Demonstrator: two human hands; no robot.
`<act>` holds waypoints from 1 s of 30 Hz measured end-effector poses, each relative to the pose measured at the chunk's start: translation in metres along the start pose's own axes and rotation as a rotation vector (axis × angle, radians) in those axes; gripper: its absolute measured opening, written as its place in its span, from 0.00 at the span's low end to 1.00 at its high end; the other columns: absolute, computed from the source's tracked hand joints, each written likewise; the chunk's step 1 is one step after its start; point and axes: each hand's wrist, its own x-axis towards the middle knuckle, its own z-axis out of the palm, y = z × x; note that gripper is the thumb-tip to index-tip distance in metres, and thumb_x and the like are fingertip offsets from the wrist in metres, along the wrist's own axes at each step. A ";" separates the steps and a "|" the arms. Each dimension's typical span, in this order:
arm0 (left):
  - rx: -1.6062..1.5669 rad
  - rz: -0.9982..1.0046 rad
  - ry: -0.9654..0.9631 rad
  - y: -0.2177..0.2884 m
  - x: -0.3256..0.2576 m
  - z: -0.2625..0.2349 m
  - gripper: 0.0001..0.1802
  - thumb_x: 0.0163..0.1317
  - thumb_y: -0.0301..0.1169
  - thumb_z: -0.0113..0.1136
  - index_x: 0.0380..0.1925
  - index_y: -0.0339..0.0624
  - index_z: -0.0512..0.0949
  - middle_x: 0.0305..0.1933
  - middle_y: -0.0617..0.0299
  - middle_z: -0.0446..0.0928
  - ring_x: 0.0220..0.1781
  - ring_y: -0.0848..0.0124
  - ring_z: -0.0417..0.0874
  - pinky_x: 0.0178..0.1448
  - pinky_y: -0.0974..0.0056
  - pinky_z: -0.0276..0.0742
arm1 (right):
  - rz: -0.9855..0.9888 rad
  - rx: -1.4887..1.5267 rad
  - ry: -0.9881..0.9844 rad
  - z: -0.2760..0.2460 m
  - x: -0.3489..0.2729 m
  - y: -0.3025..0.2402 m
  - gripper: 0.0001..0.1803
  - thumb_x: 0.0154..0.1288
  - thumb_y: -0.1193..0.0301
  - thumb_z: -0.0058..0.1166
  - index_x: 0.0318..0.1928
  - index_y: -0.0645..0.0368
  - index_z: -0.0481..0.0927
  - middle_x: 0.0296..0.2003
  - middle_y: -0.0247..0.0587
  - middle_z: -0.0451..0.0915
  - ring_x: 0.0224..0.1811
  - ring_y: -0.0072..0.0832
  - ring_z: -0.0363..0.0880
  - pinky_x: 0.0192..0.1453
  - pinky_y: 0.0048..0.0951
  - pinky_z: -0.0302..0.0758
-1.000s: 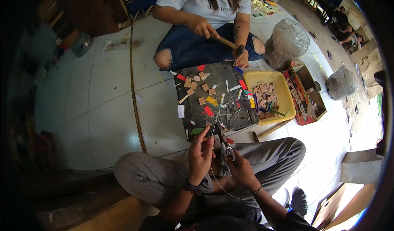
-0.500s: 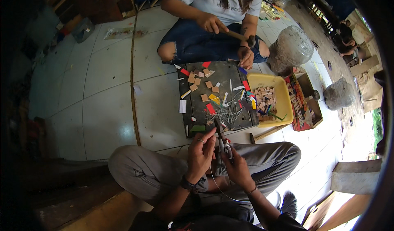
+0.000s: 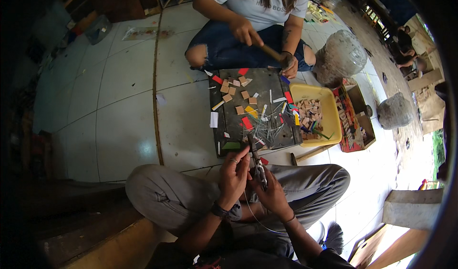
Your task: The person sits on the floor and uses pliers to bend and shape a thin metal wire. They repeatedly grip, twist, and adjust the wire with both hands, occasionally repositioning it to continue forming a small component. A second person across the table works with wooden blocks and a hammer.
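Note:
I sit cross-legged on a white tiled floor. My right hand (image 3: 272, 192) grips a pair of dark pliers (image 3: 258, 166) that point up toward a dark work board (image 3: 229, 126). My left hand (image 3: 234, 173) is raised beside the pliers' tip, fingers pinched on something too small to make out. The board carries small wooden squares (image 3: 236, 88), coloured paper scraps (image 3: 246, 123) and a heap of thin metal pins (image 3: 271, 125). A thin wire loops down from my hands over my lap.
Across the board another person sits and holds a hammer (image 3: 272, 53) over its far edge. A yellow tray (image 3: 329, 107) of wooden pieces lies to the right, with a printed cardboard box (image 3: 353, 121), two filled plastic bags (image 3: 339, 56) and another hammer (image 3: 310, 153).
The view has shifted so the board and the other person sit a little lower and larger. My hands stay together at the pliers over my lap.

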 end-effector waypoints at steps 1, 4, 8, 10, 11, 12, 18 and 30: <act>-0.017 -0.012 -0.004 0.000 0.000 0.000 0.16 0.73 0.29 0.56 0.58 0.40 0.78 0.39 0.67 0.71 0.30 0.83 0.73 0.29 0.75 0.75 | 0.075 0.085 -0.061 -0.001 -0.003 0.003 0.31 0.67 0.64 0.60 0.65 0.64 0.67 0.49 0.57 0.81 0.53 0.49 0.82 0.54 0.41 0.77; 0.036 -0.013 -0.011 -0.001 -0.001 0.000 0.16 0.74 0.29 0.55 0.58 0.40 0.77 0.40 0.67 0.72 0.30 0.83 0.73 0.28 0.75 0.75 | 0.172 0.244 -0.157 -0.002 -0.015 0.013 0.34 0.67 0.62 0.61 0.68 0.63 0.64 0.51 0.54 0.81 0.56 0.43 0.81 0.58 0.39 0.76; 0.009 -0.007 -0.002 0.000 -0.002 0.004 0.15 0.74 0.28 0.55 0.58 0.41 0.77 0.41 0.66 0.72 0.30 0.83 0.73 0.28 0.75 0.75 | 0.183 0.245 -0.191 0.002 -0.021 0.020 0.33 0.68 0.62 0.60 0.67 0.63 0.64 0.52 0.54 0.80 0.57 0.41 0.81 0.58 0.38 0.75; -0.002 0.009 0.005 0.001 -0.002 0.004 0.15 0.73 0.27 0.55 0.57 0.42 0.78 0.39 0.66 0.71 0.28 0.82 0.74 0.28 0.75 0.74 | 0.217 0.210 -0.207 0.001 -0.020 0.018 0.31 0.68 0.62 0.60 0.66 0.63 0.65 0.52 0.55 0.81 0.56 0.41 0.81 0.58 0.38 0.75; 0.005 0.016 0.005 0.002 -0.002 0.004 0.15 0.73 0.27 0.55 0.57 0.42 0.78 0.39 0.66 0.71 0.28 0.82 0.74 0.27 0.75 0.74 | 0.230 0.189 -0.187 0.001 -0.019 0.015 0.30 0.69 0.62 0.59 0.65 0.63 0.66 0.51 0.56 0.81 0.56 0.42 0.81 0.58 0.38 0.75; 0.011 0.025 0.005 0.002 -0.002 0.004 0.15 0.73 0.27 0.55 0.57 0.42 0.79 0.39 0.66 0.71 0.28 0.82 0.74 0.27 0.75 0.74 | 0.242 0.167 -0.168 0.000 -0.018 0.012 0.29 0.69 0.62 0.58 0.64 0.64 0.67 0.50 0.56 0.81 0.56 0.42 0.81 0.58 0.38 0.75; 0.013 0.016 0.012 0.002 -0.003 0.003 0.16 0.74 0.29 0.55 0.59 0.42 0.78 0.40 0.67 0.70 0.31 0.83 0.73 0.26 0.75 0.74 | 0.250 0.160 -0.169 -0.009 -0.004 0.002 0.22 0.69 0.62 0.53 0.55 0.63 0.70 0.40 0.67 0.80 0.48 0.62 0.79 0.48 0.49 0.76; 0.072 0.031 0.051 0.002 -0.001 0.001 0.16 0.73 0.27 0.55 0.59 0.42 0.78 0.40 0.65 0.69 0.26 0.82 0.74 0.24 0.75 0.75 | 0.283 0.045 -0.151 0.000 0.007 0.001 0.21 0.72 0.55 0.52 0.45 0.64 0.72 0.30 0.67 0.79 0.40 0.64 0.78 0.40 0.56 0.74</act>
